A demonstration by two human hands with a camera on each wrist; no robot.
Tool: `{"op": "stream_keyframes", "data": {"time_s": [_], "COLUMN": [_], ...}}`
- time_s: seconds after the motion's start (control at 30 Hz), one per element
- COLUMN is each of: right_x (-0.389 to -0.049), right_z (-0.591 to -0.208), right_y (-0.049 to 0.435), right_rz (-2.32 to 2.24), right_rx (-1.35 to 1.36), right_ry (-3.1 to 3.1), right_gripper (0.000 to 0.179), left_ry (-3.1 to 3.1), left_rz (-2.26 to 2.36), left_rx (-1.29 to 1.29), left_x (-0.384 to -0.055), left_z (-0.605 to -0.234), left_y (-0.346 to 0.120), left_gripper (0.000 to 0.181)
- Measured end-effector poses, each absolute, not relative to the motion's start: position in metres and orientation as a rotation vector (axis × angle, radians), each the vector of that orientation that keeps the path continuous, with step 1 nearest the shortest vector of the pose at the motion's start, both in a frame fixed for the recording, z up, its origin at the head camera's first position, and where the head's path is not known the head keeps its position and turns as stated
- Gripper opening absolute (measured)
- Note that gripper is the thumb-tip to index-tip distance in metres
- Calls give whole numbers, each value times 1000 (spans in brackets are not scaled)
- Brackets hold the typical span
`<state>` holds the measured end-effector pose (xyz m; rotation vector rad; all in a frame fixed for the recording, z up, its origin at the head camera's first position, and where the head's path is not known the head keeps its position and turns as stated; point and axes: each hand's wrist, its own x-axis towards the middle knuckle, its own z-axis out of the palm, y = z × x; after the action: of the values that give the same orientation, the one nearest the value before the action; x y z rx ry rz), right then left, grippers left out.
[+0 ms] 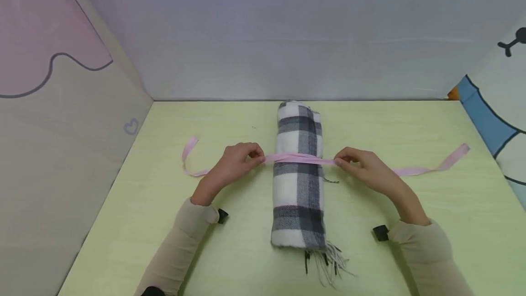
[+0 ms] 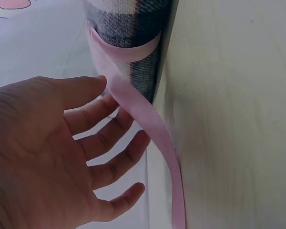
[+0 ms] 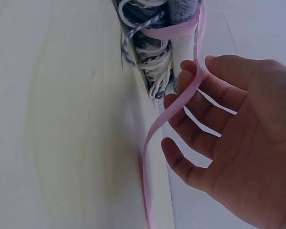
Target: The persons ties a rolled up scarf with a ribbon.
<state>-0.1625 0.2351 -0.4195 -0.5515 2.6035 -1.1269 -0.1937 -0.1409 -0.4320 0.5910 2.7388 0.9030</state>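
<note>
A rolled plaid scarf (image 1: 297,195) in grey and white lies lengthwise in the middle of the table. Around its waist runs a pink ribbon (image 1: 297,158), crossed over on top. My left hand (image 1: 234,163) pinches the ribbon between thumb and fingertips just left of the roll. On the other side my right hand (image 1: 365,168) pinches the ribbon's other length, and the stretch between both hands looks taut. The loose tails trail past each hand onto the table. In the right wrist view, fringe strands (image 3: 150,62) show at the roll's side under the ribbon band.
The pale yellow-green table (image 1: 135,241) meets a plain back wall (image 1: 287,35). Printed side panels stand left (image 1: 61,172) and right (image 1: 509,104). Loose fringe (image 1: 328,261) spreads from the scarf's near end.
</note>
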Motion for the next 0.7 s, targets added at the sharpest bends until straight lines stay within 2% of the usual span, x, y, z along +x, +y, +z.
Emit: {"op": "stream_keyframes", "data": {"time_s": [0.23, 0.43, 0.7], "right_x": [-151, -126, -93], "right_z": [-413, -415, -432], "right_y": [244, 253, 234], "right_rz": [-1140, -1245, -1967], "right_rx": [-472, -341, -87], "right_ry": [2634, 2640, 2051], "right_gripper": [35, 36, 37], "left_ry": [2840, 2648, 1820], "left_rz": [954, 1382, 2055], "left_rx": [453, 178, -205], "left_x": [-174, -140, -104], "left_z": [-421, -423, -428], "left_y": [-143, -137, -119], "left_gripper": [23, 19, 38]}}
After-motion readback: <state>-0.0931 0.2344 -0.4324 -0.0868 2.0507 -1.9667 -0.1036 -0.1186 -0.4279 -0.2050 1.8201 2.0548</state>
